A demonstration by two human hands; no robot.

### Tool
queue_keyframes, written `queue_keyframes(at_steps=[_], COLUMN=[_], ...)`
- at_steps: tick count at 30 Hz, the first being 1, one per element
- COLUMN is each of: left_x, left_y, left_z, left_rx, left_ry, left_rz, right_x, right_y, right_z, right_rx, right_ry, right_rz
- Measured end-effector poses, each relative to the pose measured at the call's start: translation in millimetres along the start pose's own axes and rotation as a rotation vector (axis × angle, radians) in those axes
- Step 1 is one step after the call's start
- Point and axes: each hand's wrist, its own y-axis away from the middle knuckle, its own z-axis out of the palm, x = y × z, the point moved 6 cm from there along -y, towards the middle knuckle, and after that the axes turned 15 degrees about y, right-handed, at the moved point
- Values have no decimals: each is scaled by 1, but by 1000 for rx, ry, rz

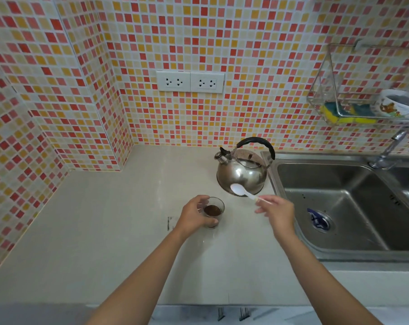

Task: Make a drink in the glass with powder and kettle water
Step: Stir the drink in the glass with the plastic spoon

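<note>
Basically left hand (195, 213) wraps the glass (213, 211) to steady it, powder (212, 210) inside; right hand (277, 211) pinches spoon (242, 191), probably empty, between glass and kettle (243, 172).

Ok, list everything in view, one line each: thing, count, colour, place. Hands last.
glass: one, clear, on the counter, front centre.
powder: one heap, dark brown, in the glass bottom.
kettle: one, steel with black handle, on the counter beside the sink.
spoon: one, white plastic, held in the air in front of the kettle.
counter: one, beige.
sink: one, steel, right of the counter.
tap: one, chrome, behind the sink.
wall sockets: two plates, white, tiled wall.
wire rack: one, metal, wall upper right.
sponges: yellow and green, count unclear, in the rack.
bowl: one, white, patterned, in the rack.
left hand: around the glass.
right hand: pinching the spoon handle.
</note>
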Motion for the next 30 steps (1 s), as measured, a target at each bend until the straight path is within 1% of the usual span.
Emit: queue_keyframes(at_steps=[2, 4, 7, 9, 11, 13, 17, 19, 21, 23, 26, 30], left_x=[-3, -6, -7, -7, -8, -7, -6, -6, -7, -8, -8, -6], left_y=[1, 1, 1, 1, 1, 1, 1, 1, 1, 0, 0, 1], left_z=[0, 0, 0, 0, 0, 1, 0, 0, 0, 0, 0, -1], left_rx=[0, 5, 7, 4, 2, -2, -7, -4, 0, 3, -2, -18], left_ry=[46, 97, 153, 168, 179, 192, 210, 215, 213, 202, 193, 169], left_rz=[-6, -15, -20, -18, -18, -19, -9, -4, -9, -11, -11, -3], right_x=[-25, -46, -65, -66, -63, -60, -64, -66, -62, -54, -48, -55], right_y=[0, 2, 10, 17, 23, 25, 23, 21, 18, 14, 15, 24], right_z=[-7, -9, 10, 33, 55, 73, 90, 94, 96, 98, 101, 110], right_rx=[7, -26, -189, -304, -379, -399, -326, -318, -330, -363, -394, -407], right_ry=[-40, -28, 109, 231, 316, 361, 483, 559, 655, 687, 643, 582], right_rz=[-89, -192, -310, -371, -420, -447, -555, -602, -590, -514, -449, -498])
